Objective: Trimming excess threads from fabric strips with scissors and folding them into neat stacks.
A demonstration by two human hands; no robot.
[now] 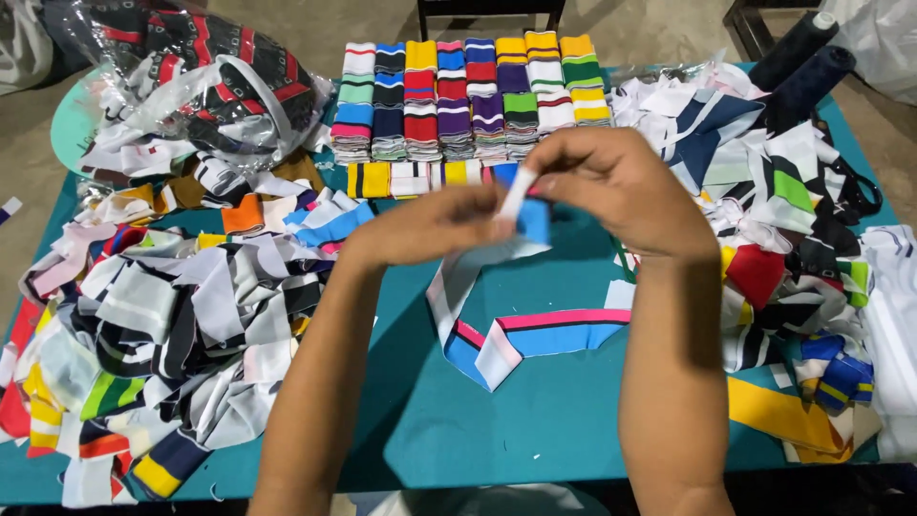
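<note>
From the head camera, we are looking down at a teal table (pixel 535 430). Our left hand (pixel 435 227) and right hand (pixel 611 186) are both pinching closed on one end of a striped knit band (pixel 535 334), blue, pink, black and white, holding it above the table's middle while the rest is trailing in a loop on the cloth below. Behind our hands, neat stacks of folded bands (pixel 468 100) are sitting in rows. Loose piles of strips (pixel 162 315) are lying to the left and right, and a plastic bag (pixel 215 86) is resting at far left.
</note>
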